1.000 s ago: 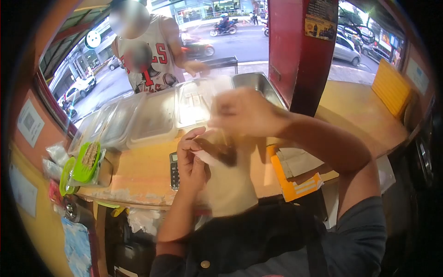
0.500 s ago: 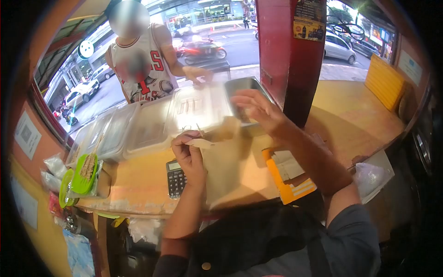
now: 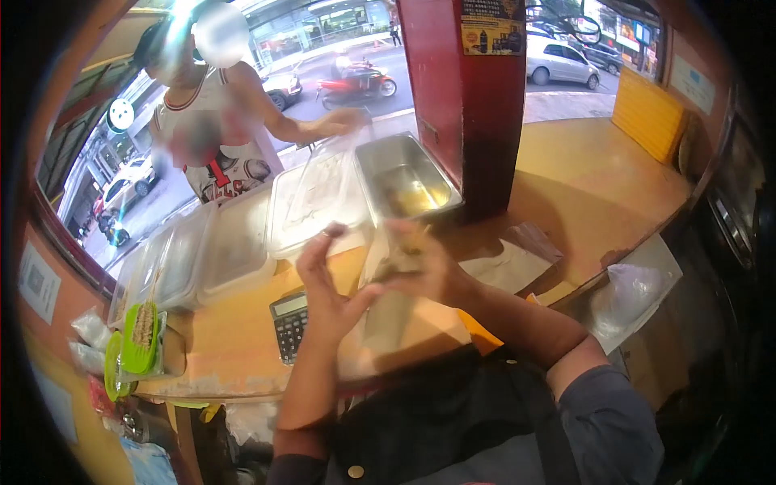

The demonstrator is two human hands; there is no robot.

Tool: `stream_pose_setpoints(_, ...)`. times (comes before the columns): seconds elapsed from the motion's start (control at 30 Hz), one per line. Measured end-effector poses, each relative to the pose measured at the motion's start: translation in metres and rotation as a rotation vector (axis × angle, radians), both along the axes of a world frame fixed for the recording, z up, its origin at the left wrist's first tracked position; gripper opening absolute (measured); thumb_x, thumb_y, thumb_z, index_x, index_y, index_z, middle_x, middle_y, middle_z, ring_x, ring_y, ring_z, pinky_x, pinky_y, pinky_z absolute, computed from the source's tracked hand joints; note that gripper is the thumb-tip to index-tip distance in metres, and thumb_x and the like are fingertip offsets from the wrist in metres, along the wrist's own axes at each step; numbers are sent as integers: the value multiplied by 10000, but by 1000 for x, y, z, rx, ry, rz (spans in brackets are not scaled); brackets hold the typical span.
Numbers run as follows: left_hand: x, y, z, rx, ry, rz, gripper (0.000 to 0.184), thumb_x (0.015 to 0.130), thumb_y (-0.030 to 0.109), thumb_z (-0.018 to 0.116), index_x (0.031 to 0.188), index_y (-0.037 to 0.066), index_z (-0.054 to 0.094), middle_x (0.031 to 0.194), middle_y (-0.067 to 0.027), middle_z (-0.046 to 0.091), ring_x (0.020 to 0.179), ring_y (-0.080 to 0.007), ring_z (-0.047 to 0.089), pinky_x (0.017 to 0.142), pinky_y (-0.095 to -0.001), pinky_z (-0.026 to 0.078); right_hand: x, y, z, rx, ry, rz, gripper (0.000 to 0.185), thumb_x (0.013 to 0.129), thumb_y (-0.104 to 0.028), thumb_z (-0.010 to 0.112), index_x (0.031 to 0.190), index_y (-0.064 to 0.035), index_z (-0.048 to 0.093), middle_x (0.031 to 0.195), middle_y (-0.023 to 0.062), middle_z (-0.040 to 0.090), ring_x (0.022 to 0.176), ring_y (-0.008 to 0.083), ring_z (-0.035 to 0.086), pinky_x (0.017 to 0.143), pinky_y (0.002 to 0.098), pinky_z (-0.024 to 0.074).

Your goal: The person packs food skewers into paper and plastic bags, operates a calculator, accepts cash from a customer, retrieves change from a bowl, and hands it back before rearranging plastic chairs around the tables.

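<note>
My left hand point(image 3: 327, 291) is raised over the counter point(image 3: 242, 360), its thumb and fingers apart. Close on its right, my right hand point(image 3: 428, 271) is blurred, its fingers drawn together around a brownish, paper-like thing point(image 3: 390, 315) too smeared to make out. Beyond my hands, a steel pan point(image 3: 388, 166) holds a little yellowish liquid. To its left stands a clear plastic container point(image 3: 311, 194) with a lid. A calculator point(image 3: 290, 327) lies left of my left wrist.
More plastic containers point(image 3: 234, 242) line the counter's far left. A person point(image 3: 214, 145) stands across it, one arm over the containers. Pale paper point(image 3: 517, 259) and an orange item point(image 3: 482, 331) lie right. Green dishes point(image 3: 140, 339) sit left; a red post point(image 3: 473, 121) rises behind.
My right hand has come down and left, close to my left hand. My left fingers have opened off the pale scrap. The view has shifted right, showing more of the pan. The person's head has turned.
</note>
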State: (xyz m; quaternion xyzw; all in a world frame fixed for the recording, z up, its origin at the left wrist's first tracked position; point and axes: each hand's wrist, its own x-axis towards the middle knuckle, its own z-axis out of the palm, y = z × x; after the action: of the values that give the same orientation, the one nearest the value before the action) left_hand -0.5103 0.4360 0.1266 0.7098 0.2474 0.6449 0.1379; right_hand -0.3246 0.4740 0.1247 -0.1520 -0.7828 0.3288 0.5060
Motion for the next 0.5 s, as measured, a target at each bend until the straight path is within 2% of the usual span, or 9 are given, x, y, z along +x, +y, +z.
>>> stream_pose_setpoints(0.07,-15,-1,9,-168,192,91,1002,650,407,787,1367,52,184,1299,-167,375,1234,-279,367,1034,-422,281,0,6,-6,347,-38,-210,670,727,-90,754,1276,10,383,1098,95,559,1006,148,551,834,277,465)
stream_pose_setpoints(0.13,-14,0,9,-258,295,124,1126,605,494,803,1400,52,139,1345,-163,341,1278,-285,320,1064,-432,239,0,7,-9,21,-18,-49,590,747,-108,742,1233,-14,421,1073,88,555,969,131,549,799,280,466)
stream_pose_setpoints(0.2,-7,4,2,-652,53,-379,1106,618,449,810,1401,52,137,1350,-147,333,1265,-265,332,1054,-397,260,-4,7,-11,-84,-16,-20,551,760,-120,734,1213,-26,435,1056,83,551,947,122,547,777,282,467)
stream_pose_setpoints(0.27,5,2,-3,-739,-44,-509,1091,632,380,813,1403,47,118,1355,-141,330,1257,-247,338,1042,-383,281,-8,3,-10,-117,138,23,562,779,-118,715,1238,-29,403,1044,81,539,930,139,545,793,292,464)
stream_pose_setpoints(0.3,12,-1,-2,-654,95,-345,1026,667,332,787,1402,37,136,1357,-161,330,1258,-268,342,1038,-391,290,-8,4,-10,73,34,-234,539,818,-131,674,1251,-25,371,1062,87,532,960,155,536,825,304,454)
stream_pose_setpoints(0.33,18,-3,-3,-561,227,-179,961,702,284,762,1401,27,155,1359,-180,330,1259,-289,346,1033,-399,298,-5,2,-11,68,33,-244,539,818,-131,674,1251,-25,371,1062,87,532,960,155,536,825,304,454)
stream_pose_setpoints(0.37,24,-4,-8,-565,227,-185,961,702,284,762,1401,27,155,1359,-180,330,1259,-289,346,1033,-399,298,-1,-3,-10,-156,139,-115,538,835,-149,653,1266,-22,356,1090,96,520,987,164,528,846,309,446)
stream_pose_setpoints(0.43,37,-4,-18,-319,539,161,801,762,201,676,1389,8,217,1376,-234,302,1283,-362,313,1033,-459,290,8,-7,-8,-583,194,131,569,877,-227,601,1315,-10,309,1174,97,483,1121,182,466,977,338,357)
stream_pose_setpoints(0.5,58,-12,-20,-273,579,297,754,778,191,647,1384,6,239,1385,-251,281,1289,-396,286,1024,-506,278,21,-11,-11,-703,299,211,581,874,-239,601,1321,-1,318,1212,88,466,1166,169,424,1021,340,267)
